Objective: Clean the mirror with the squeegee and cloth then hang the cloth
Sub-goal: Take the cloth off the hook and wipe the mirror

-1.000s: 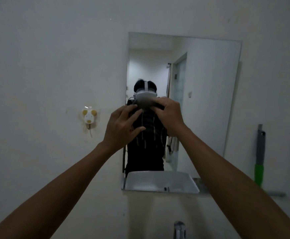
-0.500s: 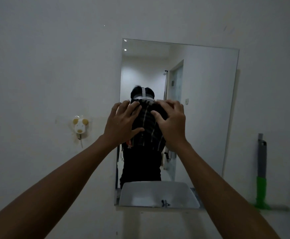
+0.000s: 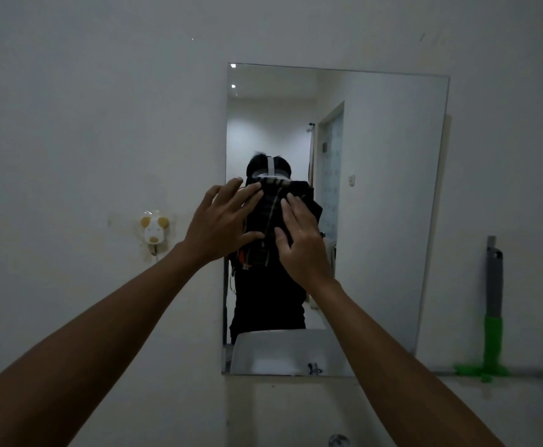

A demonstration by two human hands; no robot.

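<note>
A: Starting at the far left: a small animal-shaped wall hook, stuck to the wall, bare, nothing hanging on it.

B: Next along?

A: Left hand, fingers spread wide and flat, pressing the left side of a dark cloth against the mirror. No curl around the fabric; more of a flat push than a grip.

B: And the other one?

A: Right hand, also flat and open, fingers laid over the cloth's right side, pinning it to the glass. Cloth bunched between both hands, about mid-height on the left half of the mirror.

B: Further right?

A: Squeegee, grey and green, leaning upright against the wall just right of the mirror, well apart from both hands, untouched.

B: Step in hand?

A: Probably the cloth wipe. Hard to judge how much glass is done; no streaks visible in this dim light.

B: Next move?

A: Likely sweeping the cloth across the rest of the glass with steady flat pressure, then gathering it and reaching left to the hook.
</note>
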